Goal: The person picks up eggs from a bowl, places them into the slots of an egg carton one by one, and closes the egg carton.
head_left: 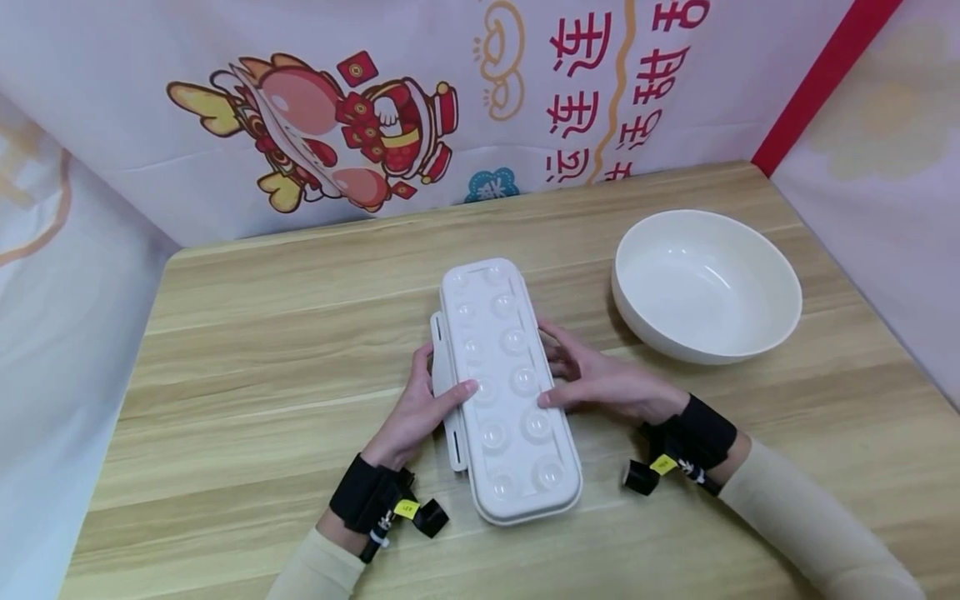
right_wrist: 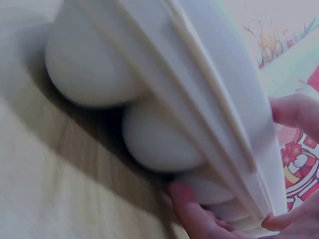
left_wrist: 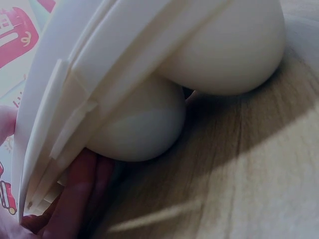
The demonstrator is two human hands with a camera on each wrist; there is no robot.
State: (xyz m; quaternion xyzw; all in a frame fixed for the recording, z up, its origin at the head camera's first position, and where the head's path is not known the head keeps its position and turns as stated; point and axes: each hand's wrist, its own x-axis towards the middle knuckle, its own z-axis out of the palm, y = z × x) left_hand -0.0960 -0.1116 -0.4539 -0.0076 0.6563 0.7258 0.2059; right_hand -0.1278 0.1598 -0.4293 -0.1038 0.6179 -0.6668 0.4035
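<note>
A long white plastic egg box (head_left: 504, 392) with a shut lid lies at the middle of the table, two rows of round bumps along its top. Its rounded cups (left_wrist: 139, 124) bulge underneath, close above the wood; whether they touch it is unclear. My left hand (head_left: 422, 410) grips the left edge beside the latch flap (head_left: 444, 367), thumb on the lid and fingers curling under the rim. At the right edge my right hand (head_left: 600, 379) holds the box, its thumb on the lid's side and its other fingers beneath, as the right wrist view shows.
A large white bowl (head_left: 705, 287) stands at the right back of the wooden table (head_left: 262, 400). Behind the table hangs a white cloth (head_left: 442, 50) with red cartoon prints and lettering. A dark camera strap sits on each wrist.
</note>
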